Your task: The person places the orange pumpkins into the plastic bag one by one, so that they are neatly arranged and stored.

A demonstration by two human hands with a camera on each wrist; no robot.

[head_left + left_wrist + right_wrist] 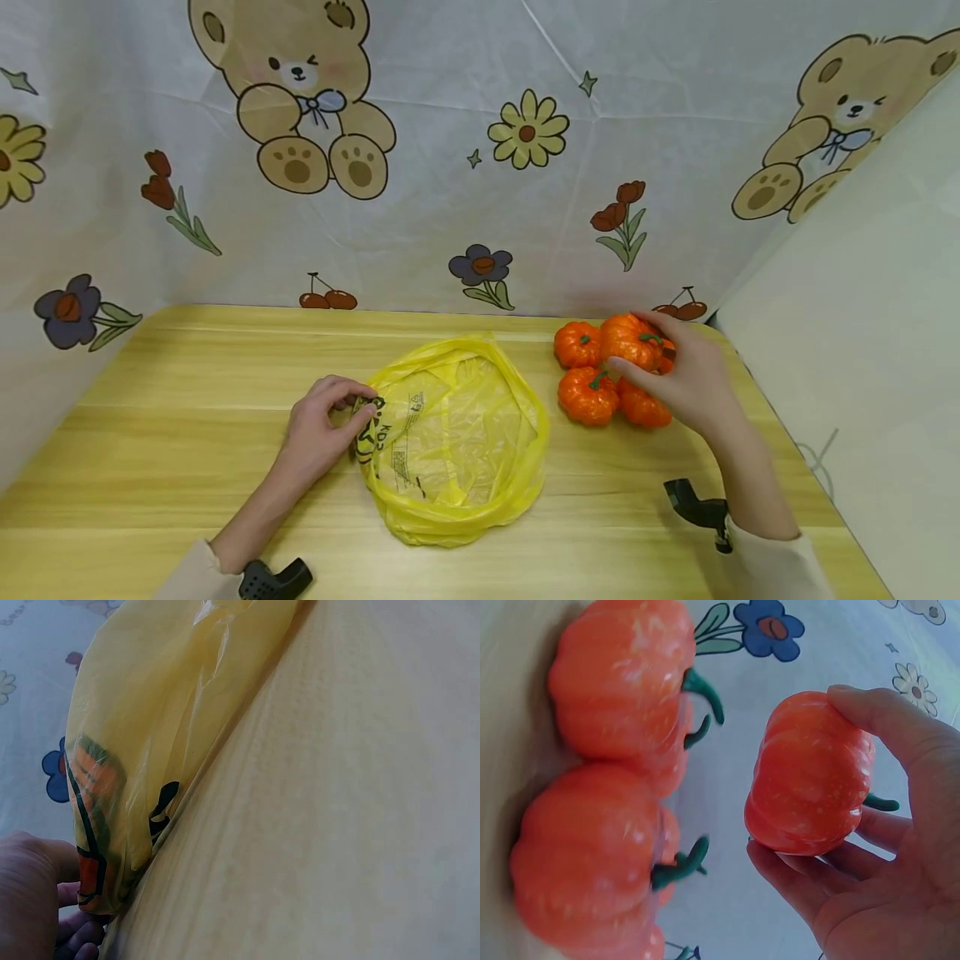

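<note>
My right hand (693,379) grips a small orange toy pumpkin (626,340) with a green stem, thumb on one side and fingers on the other. In the right wrist view the held pumpkin (806,776) is raised off the table, apart from the others. Several like it sit clustered beneath, among them a front left pumpkin (588,397) and a back left pumpkin (576,344). A yellow plastic bag (528,492) lies mouth up, its rim spread into a wide ring. At its left edge, my left hand (322,425) pinches the printed film between thumb and fingers.
The wooden table (187,400) runs back to a white cloth (420,208) printed with bears and flowers. A plain white wall (885,333) bounds the right side, where a thin pale cord (817,462) lies. Black wrist mounts (697,504) stick out from both sleeves.
</note>
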